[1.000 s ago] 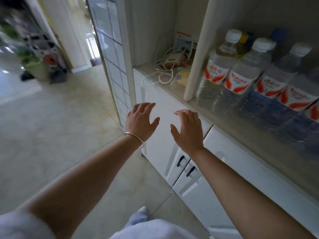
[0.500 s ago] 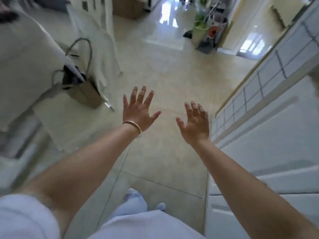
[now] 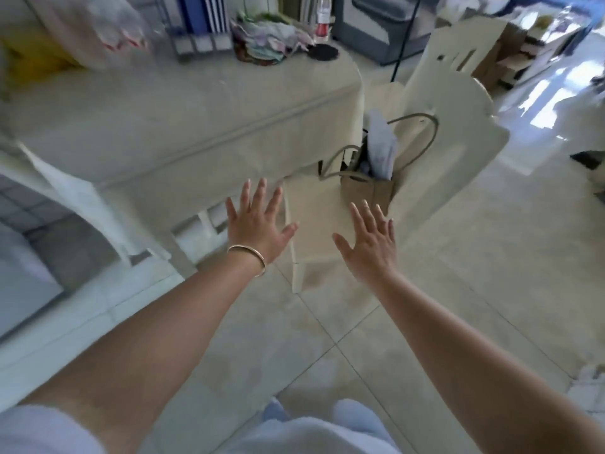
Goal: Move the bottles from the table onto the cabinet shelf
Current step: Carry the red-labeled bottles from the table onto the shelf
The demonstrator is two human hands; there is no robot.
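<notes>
A table (image 3: 183,103) under a cream cloth fills the upper left. One clear bottle with a red label (image 3: 322,24) stands near its far right corner. A blurred clear pack with red labels (image 3: 111,31) lies at the table's far left; whether it holds bottles I cannot tell. My left hand (image 3: 258,224), with a bracelet on the wrist, is stretched out flat with fingers spread, in front of the table's near edge. My right hand (image 3: 370,240) is also flat and spread, over the floor beside a chair seat. Both hands hold nothing. The cabinet shelf is out of view.
A cream chair (image 3: 451,126) stands at the table's right end with a tan tote bag (image 3: 366,188) on its seat. On the table sit a wire rack (image 3: 196,24), a bowl of wrapped items (image 3: 265,37) and a dark coaster (image 3: 322,54). Glossy tiled floor spreads right.
My view has swung left from the cabinet with its shelf of bottles, across the floor, to the table. Both hands stayed empty and spread, now reaching toward the table.
</notes>
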